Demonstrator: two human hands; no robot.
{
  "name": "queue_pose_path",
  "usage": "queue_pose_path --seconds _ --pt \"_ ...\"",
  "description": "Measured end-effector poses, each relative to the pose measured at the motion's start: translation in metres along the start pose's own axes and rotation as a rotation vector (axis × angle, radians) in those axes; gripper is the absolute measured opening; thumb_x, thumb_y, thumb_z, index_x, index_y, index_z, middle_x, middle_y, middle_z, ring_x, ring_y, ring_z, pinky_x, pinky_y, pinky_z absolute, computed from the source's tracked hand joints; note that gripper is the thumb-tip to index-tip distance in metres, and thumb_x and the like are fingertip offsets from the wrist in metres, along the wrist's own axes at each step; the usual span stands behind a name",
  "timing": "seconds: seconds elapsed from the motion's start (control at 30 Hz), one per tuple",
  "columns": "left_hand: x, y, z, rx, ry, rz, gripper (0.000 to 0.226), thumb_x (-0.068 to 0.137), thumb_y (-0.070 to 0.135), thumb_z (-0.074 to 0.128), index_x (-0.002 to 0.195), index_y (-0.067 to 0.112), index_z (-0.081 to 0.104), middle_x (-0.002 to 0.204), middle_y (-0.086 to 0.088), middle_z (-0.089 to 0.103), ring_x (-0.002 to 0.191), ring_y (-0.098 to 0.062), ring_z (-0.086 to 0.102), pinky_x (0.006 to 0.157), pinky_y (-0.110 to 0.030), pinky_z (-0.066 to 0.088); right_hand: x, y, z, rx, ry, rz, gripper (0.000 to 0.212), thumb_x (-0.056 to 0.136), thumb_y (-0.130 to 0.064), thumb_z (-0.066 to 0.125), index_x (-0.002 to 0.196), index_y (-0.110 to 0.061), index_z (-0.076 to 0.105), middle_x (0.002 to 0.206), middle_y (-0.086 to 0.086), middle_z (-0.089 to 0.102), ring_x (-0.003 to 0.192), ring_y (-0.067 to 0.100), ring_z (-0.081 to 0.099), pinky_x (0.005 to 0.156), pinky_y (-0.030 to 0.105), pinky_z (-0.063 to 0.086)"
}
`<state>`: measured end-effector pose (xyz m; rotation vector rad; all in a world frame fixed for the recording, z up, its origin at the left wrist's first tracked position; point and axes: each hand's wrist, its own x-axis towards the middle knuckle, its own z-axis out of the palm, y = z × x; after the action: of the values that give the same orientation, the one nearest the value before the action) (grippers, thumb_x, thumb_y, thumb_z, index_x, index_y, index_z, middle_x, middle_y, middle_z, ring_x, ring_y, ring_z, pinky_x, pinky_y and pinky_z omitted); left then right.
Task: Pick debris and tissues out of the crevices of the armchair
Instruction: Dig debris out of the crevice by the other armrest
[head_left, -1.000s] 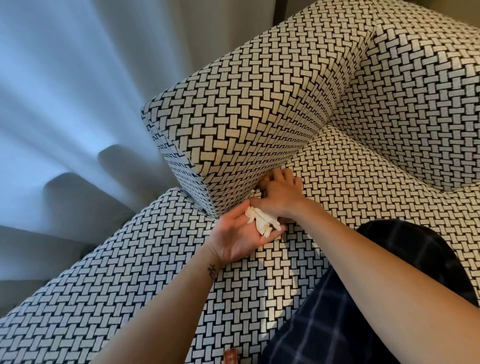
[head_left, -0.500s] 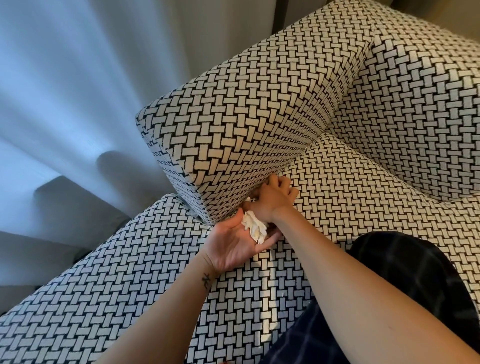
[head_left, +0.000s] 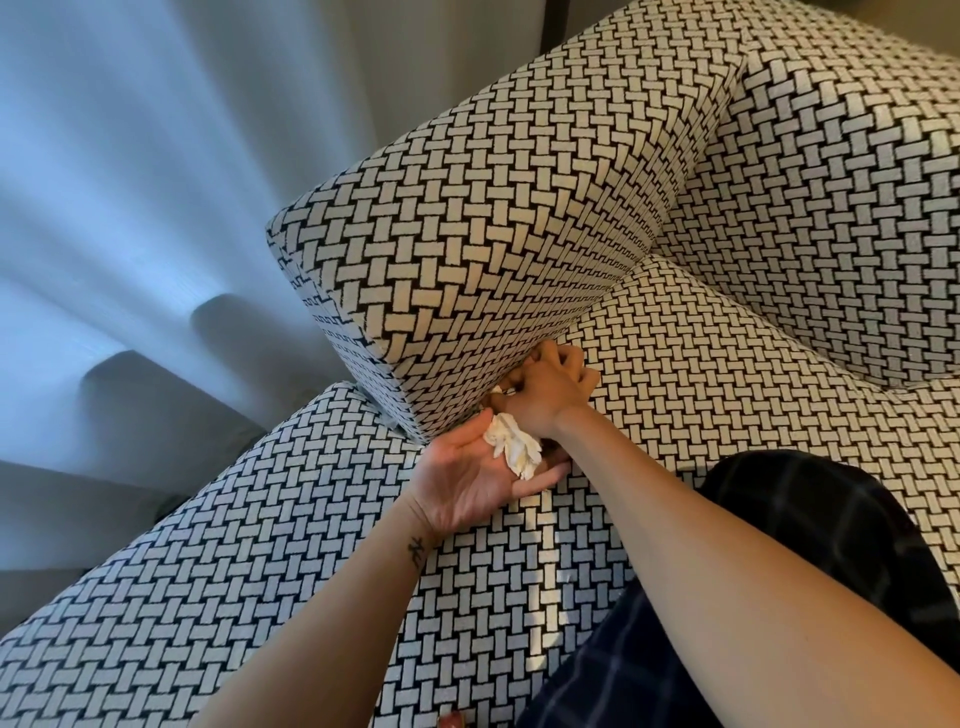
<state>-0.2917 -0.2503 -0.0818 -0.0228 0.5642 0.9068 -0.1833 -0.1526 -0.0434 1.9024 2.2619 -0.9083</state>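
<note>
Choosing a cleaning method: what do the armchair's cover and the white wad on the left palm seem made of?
The armchair cover looks like matte woven upholstery fabric: a black-and-cream basketweave pattern with slightly fuzzy edges. The white wad lying on the left hand looks like tissue paper: thin, crumpled, matte folds.

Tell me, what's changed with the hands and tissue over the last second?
Little. The right hand has stayed at the crevice under the armrest, its fingers now curled tighter; whether it has caught anything is hidden. The left hand is still palm up below it, the tissue lying on it. The armchair has not moved.
</note>
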Motion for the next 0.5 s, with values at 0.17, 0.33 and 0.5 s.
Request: queue_pose_path --seconds 0.17,0.33,0.5 --pt "0.001 0.000 0.001 -0.030 -0.025 -0.027 0.060 0.109 0.034 0.035 0.160 0.005 0.021 0.164 -0.022 0.030 0.148 -0.041 0.036 0.120 -0.066 0.024 -0.004 0.010 0.004 0.115 0.060 -0.086 0.029 0.086 -0.058 0.068 0.093 -0.032 0.078 0.118 -0.009 0.044 0.126 0.021 0.022 0.092 0.035 0.015" --pt "0.001 0.001 0.000 -0.008 -0.048 -0.028 0.057 0.109 0.034 0.035 0.156 0.002 0.033 0.164 -0.022 0.030 0.152 -0.038 0.028 0.120 -0.066 0.023 -0.006 0.013 0.008 0.135 0.132 -0.148 0.023 0.088 -0.053 0.070 0.094 -0.034 0.080 0.110 -0.010 0.049 0.116 0.018 0.028 0.083 0.034 0.013" --pt "-0.001 0.001 0.001 0.045 -0.077 -0.010 0.055 0.110 0.033 0.031 0.155 0.002 0.036 0.164 -0.021 0.031 0.150 -0.038 0.034 0.122 -0.065 0.019 -0.008 0.013 0.008 0.136 0.153 -0.196 0.021 0.091 -0.050 0.067 0.097 -0.034 0.080 0.101 -0.012 0.051 0.112 0.016 0.032 0.086 0.037 0.018"
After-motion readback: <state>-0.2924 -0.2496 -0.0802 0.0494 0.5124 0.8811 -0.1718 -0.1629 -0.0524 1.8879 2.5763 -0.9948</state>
